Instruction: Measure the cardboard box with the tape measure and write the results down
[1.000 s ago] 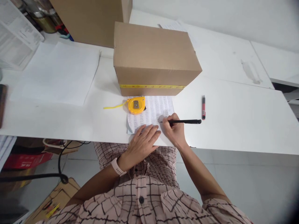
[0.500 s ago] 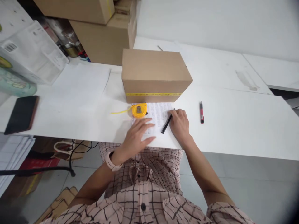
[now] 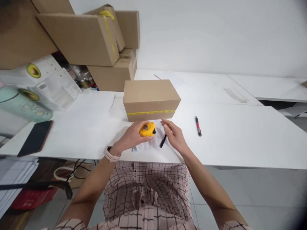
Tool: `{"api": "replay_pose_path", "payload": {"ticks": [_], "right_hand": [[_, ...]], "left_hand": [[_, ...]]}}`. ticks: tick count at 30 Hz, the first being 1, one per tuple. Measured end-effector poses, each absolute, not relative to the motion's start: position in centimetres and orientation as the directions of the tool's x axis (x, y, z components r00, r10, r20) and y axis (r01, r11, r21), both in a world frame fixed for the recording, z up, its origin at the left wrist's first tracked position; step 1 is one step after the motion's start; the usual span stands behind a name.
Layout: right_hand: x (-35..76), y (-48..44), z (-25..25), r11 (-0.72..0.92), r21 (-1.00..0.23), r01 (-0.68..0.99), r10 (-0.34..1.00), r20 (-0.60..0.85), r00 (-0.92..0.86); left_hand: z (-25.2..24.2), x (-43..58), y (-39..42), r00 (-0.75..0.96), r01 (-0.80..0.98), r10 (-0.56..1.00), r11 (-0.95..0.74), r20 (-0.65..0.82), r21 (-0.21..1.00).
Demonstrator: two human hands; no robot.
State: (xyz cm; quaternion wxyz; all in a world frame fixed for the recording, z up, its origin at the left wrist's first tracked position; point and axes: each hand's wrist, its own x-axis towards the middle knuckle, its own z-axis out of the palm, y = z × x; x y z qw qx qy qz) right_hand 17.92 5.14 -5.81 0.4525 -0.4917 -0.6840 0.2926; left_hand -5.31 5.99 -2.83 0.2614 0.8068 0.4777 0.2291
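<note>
My left hand [image 3: 131, 135] is closed around a yellow tape measure [image 3: 147, 129], thumb below and fingers above, over a sheet of printed paper [image 3: 144, 146]. To its right is my right hand [image 3: 174, 134], fingers stretched toward the tape measure and apart from it. A black pen [image 3: 163, 141] lies on the paper, its upper end hidden by the right hand. Just behind both hands stands a closed cardboard box [image 3: 150, 92] with a yellow strip of tape marked along its front face.
A red and black pen [image 3: 198, 126] lies to the right on the white table [image 3: 230, 137]. On the left are a dark phone [image 3: 35, 138], a mint green bottle [image 3: 22, 103] and a white carton [image 3: 56, 89]. Cardboard boxes [image 3: 79, 40] are stacked at the back left.
My left hand has taken hold of the tape measure, lifting it off the paper. My right hand has come off the black pen, fingers extending leftward. The view has tilted up.
</note>
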Motion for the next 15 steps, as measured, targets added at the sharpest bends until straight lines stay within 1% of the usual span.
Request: {"api": "replay_pose_path", "payload": {"ticks": [1,3,5,8,11,13,15], "right_hand": [[17.4,5.3,-4.9,0.288,-0.912,0.293,0.955,0.251,-0.158],[16.6,5.8,-3.1,0.174,-0.975,0.14,0.962,0.138,-0.235],[16.1,6.4,-1.6,0.096,-0.993,0.065,0.964,0.076,-0.254],[15.9,7.8,0.4,0.01,-1.0,0.006,0.956,0.008,-0.293],[16.2,10.1,2.7,0.01,-0.999,-0.051,0.95,0.026,-0.312],[17.1,12.4,4.3,0.05,-0.994,-0.099,0.965,0.073,-0.252],[18.4,15.3,5.9,0.09,-0.988,-0.127,0.982,0.109,-0.151]], "left_hand": [[-2.0,-5.2,5.7,0.468,0.576,0.874,-0.415,0.133,0.704],[-0.3,-5.1,5.4,0.507,0.447,0.848,-0.41,0.153,0.795],[1.0,-5.2,5.5,0.521,0.382,0.841,-0.381,0.144,0.842],[2.6,-5.6,6.4,0.477,0.38,0.872,-0.315,0.107,0.87],[4.5,-6.1,8.0,0.39,0.335,0.914,-0.253,0.111,0.908],[5.9,-6.8,9.7,0.336,0.28,0.933,-0.232,0.131,0.932],[7.3,-8.0,11.8,0.243,0.252,0.958,-0.215,0.153,0.944]]}}
